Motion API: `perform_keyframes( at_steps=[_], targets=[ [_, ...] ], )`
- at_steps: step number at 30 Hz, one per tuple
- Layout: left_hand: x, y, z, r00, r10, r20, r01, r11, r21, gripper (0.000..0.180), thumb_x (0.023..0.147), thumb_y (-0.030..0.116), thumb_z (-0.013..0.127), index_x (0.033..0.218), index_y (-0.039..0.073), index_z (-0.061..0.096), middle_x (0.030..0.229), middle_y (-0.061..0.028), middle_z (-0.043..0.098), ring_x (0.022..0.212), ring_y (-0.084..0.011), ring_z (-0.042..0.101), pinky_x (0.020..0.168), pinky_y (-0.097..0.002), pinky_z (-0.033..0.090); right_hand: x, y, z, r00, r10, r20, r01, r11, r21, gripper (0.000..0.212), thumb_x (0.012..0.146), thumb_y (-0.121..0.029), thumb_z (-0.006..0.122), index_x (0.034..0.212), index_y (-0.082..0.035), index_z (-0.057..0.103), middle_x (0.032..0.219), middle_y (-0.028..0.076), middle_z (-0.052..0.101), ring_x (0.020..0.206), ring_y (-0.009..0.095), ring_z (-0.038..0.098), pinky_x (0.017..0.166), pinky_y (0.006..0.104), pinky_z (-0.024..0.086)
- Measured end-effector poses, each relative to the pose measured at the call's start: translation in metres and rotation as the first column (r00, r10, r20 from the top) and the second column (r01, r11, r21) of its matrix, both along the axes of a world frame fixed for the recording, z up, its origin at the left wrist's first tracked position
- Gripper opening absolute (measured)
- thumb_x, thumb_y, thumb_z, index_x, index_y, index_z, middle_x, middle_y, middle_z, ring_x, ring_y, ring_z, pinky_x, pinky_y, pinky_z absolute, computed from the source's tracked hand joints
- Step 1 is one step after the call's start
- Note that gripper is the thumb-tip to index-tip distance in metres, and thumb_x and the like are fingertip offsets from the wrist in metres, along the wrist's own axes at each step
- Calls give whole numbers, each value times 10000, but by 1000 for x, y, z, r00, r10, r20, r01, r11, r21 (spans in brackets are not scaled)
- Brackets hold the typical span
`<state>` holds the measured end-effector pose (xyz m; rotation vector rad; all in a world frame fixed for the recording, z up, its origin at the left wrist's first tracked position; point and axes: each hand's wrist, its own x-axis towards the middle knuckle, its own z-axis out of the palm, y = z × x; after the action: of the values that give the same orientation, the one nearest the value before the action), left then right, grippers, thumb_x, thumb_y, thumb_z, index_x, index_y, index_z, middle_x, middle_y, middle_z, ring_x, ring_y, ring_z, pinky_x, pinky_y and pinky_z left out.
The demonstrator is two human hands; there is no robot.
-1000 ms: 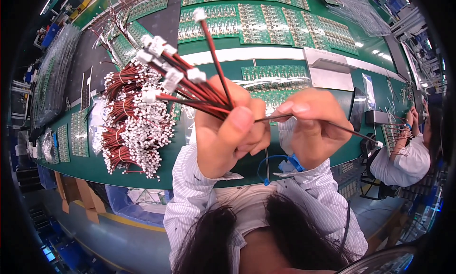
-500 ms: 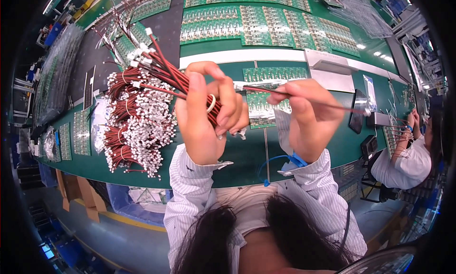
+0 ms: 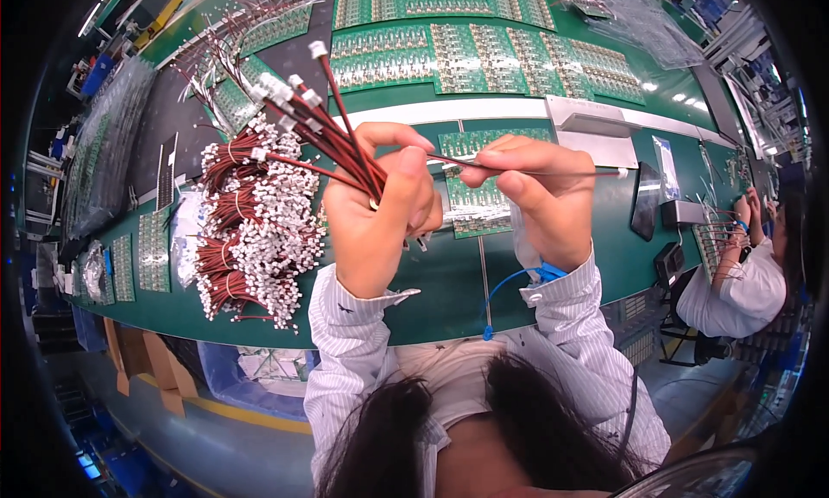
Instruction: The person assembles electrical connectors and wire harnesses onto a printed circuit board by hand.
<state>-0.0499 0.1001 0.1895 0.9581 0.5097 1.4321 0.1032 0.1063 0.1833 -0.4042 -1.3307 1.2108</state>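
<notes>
One cable (image 3: 587, 173) apart from the bunch, between the hands, above the green bench (image 3: 440, 295); right hand (image 3: 553, 191) pinches it mid-length, fingertips nearly closed, white plug free to the right; its other end meets the left fingers, whether gripped there cannot tell. Left hand (image 3: 376, 226) closed round the bunch (image 3: 350, 152) of red-black cables, plugs fanning far and left; many remain in that fist, so by my reading only a small part is handled. Heap (image 3: 259, 226) of tied bundles at the left, untouched by either hand; plainly the larger share is left. Near board (image 3: 484, 213) beyond the hands has white leads across it; far boards (image 3: 484, 57) lie in rows, no cables on them that I can make out.
</notes>
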Motion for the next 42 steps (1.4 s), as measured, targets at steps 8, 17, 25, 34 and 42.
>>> perform_keyframes(
  at_steps=[8,17,25,34,42],
  targets=[
    [-9,1,3,995,77,-60,-73,995,68,111,857,83,470,833,10,390,485,14,337,390,-53,293,366,-228,268,29,-1,-6,992,-125,-1,121,965,-231,127,774,-35,565,859,54,596,731,126,612,700,181,598,654,278,486],
    [-20,5,3,970,194,-148,-169,971,170,111,853,95,489,835,6,423,477,22,344,392,-39,291,370,-209,248,27,4,1,696,-297,654,159,952,263,79,709,-44,632,759,-8,583,713,55,568,636,147,552,606,246,448],
    [-19,19,4,976,206,-70,-202,977,61,357,908,304,364,987,-35,441,505,33,265,388,-29,206,359,-204,193,36,15,-33,558,-190,808,118,982,150,92,735,-36,583,783,3,515,689,50,532,646,135,537,626,243,428],
    [-31,14,7,984,173,47,-174,985,23,331,912,282,359,989,-30,438,507,38,232,392,-25,171,366,-194,169,25,66,-120,511,-219,831,250,963,100,103,708,-77,622,759,12,619,712,126,626,661,207,617,624,275,473],
    [-39,15,7,984,129,125,-133,991,22,284,913,254,360,961,-8,457,505,42,231,390,-21,181,362,-190,167,16,68,-124,481,-265,836,243,956,163,114,703,-85,624,762,12,622,698,144,613,639,242,608,593,299,470]
  ],
)
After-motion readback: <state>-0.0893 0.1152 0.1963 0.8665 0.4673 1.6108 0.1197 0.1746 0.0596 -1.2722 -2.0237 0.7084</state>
